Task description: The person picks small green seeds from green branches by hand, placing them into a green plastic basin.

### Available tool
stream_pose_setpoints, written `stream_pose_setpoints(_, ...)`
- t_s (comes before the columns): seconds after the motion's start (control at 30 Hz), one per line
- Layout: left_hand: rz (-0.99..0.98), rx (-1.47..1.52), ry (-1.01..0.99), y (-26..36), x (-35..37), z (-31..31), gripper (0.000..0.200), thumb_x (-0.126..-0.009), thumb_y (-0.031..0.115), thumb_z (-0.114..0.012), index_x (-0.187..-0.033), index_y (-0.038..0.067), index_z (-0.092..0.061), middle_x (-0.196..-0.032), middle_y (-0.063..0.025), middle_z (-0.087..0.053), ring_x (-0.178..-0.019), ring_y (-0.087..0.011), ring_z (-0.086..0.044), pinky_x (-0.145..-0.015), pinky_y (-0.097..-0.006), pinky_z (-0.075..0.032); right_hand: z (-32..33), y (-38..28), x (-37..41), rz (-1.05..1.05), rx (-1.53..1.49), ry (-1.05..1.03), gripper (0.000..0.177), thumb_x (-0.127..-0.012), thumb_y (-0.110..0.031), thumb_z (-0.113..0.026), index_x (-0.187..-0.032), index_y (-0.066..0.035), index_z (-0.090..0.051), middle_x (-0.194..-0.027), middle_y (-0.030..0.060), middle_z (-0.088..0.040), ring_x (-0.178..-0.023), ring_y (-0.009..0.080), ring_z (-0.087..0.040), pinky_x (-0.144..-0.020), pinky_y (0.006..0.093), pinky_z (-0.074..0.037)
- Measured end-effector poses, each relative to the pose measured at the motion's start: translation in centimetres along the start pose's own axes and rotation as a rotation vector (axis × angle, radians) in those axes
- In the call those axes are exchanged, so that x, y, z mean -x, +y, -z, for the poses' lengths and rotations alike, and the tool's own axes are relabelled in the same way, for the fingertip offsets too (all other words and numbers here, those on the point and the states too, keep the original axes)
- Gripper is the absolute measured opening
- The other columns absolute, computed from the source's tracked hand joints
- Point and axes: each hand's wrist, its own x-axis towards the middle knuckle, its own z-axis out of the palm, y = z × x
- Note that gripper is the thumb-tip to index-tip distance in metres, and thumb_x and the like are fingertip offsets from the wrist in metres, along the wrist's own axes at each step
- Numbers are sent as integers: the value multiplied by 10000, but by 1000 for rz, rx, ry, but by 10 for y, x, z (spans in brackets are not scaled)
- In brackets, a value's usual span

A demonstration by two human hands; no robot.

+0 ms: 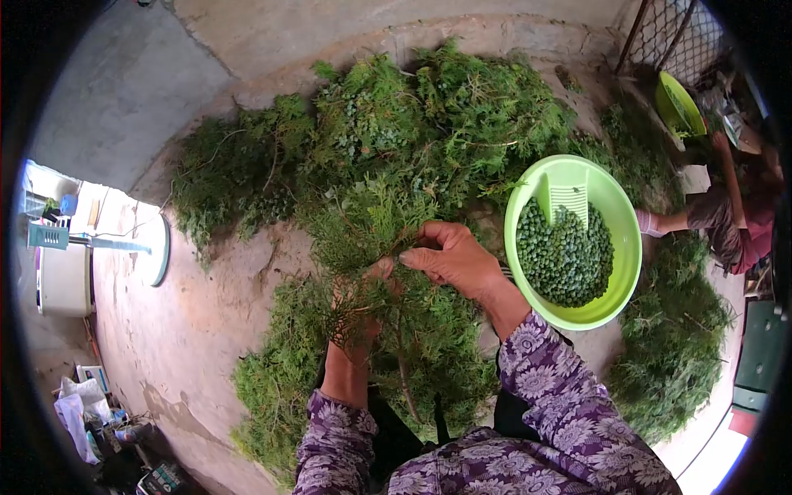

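Note:
Leafy conifer sprigs mostly cover my left hand point(384, 276), which is closed round a green conifer branch point(363, 223) in front of me. On the same branch, my right hand point(454, 257) pinches with thumb and forefinger; what lies between the fingertips is too small to make out. To the right of that hand stands a light green plastic basin point(516, 247) with a ribbed washboard part point(569, 198). Many small green conifer cones point(565, 260) fill its lower part. More cut branches point(404, 355) lie below my hands, between my legs.
A large heap of conifer branches point(371, 115) lies along the wall ahead. Another pile point(668, 355) is at the right. Farther right sits another person point(734, 214) near a second green basin point(681, 107). A fan base point(159, 252) and household items point(99, 412) are at the left.

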Motion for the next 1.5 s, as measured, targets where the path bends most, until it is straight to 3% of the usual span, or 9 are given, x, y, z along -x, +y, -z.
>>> stream_pose_setpoints(0.8,117,-129,-34,-7,-12,7,129,-810,225,-573,-815,96,-564,-649,48,-458,-587,-83,-427,-593,-258,-402,-9,5,-5,44,70,81,184,-710,-87,-553,-831,51,-561,-705,66,-580,-545,113,-535,-515,255,-427)
stream_pose_setpoints(0.9,95,-384,8,-3,-6,4,208,-845,289,-503,-737,113,-524,-616,39,-410,-561,-91,-391,-586,-264,-373,-7,0,-3,40,195,146,211,-674,-108,-552,-794,64,-570,-714,123,-601,-557,151,-563,-552,308,-451)
stream_pose_setpoints(0.97,30,-577,-16,-5,-8,15,263,-860,324,-464,-702,117,-499,-609,33,-390,-544,-100,-365,-572,-274,-355,2,5,-3,-24,710,348,298,-671,-104,-585,-933,38,-560,-687,105,-584,-547,154,-539,-530,301,-444)
stream_pose_setpoints(1.03,54,444,-582,-20,-28,47,324,-809,335,-565,-938,40,-595,-792,-65,-541,-673,-195,-462,-662,-396,-371,7,16,-8,-44,353,338,366,-677,-102,-604,-1013,19,-527,-677,89,-571,-549,148,-524,-518,292,-436)
stream_pose_setpoints(1.07,51,445,-579,-22,-27,46,324,-809,335,-565,-938,40,-595,-792,-65,-541,-673,-195,-462,-662,-396,-371,4,16,-9,-64,-11,319,444,-682,-101,-623,-1094,1,-494,-667,73,-558,-550,142,-510,-507,283,-428)
stream_pose_setpoints(1.17,72,437,-521,-21,-17,26,303,-871,332,-421,-653,124,-448,-551,33,-312,-497,-121,-259,-523,-297,-233,-5,-5,7,-127,-228,71,584,-707,-110,-636,-1227,-38,-379,-664,47,-534,-597,127,-500,-503,265,-417)
stream_pose_setpoints(1.23,129,-57,46,12,5,-8,256,-847,287,-485,-645,137,-438,-534,43,-290,-485,-117,-256,-534,-296,-253,-5,26,-7,-75,-259,35,533,-716,-33,-614,-1203,-26,-397,-798,49,-566,-694,129,-528,-581,251,-440)
stream_pose_setpoints(1.4,125,134,-124,8,0,3,186,-799,218,-586,-671,132,-481,-556,47,-334,-501,-99,-298,-514,-280,-275,-7,23,-9,-1,-165,-102,460,-750,12,-594,-1175,-30,-423,-945,43,-600,-851,111,-539,-722,229,-455)
stream_pose_setpoints(1.5,159,137,-88,14,2,-4,135,-796,217,-607,-744,108,-548,-568,48,-366,-520,-88,-342,-514,-267,-297,-2,52,-21,74,235,18,429,-759,-16,-601,-1157,-48,-445,-948,48,-600,-822,96,-544,-693,227,-458)
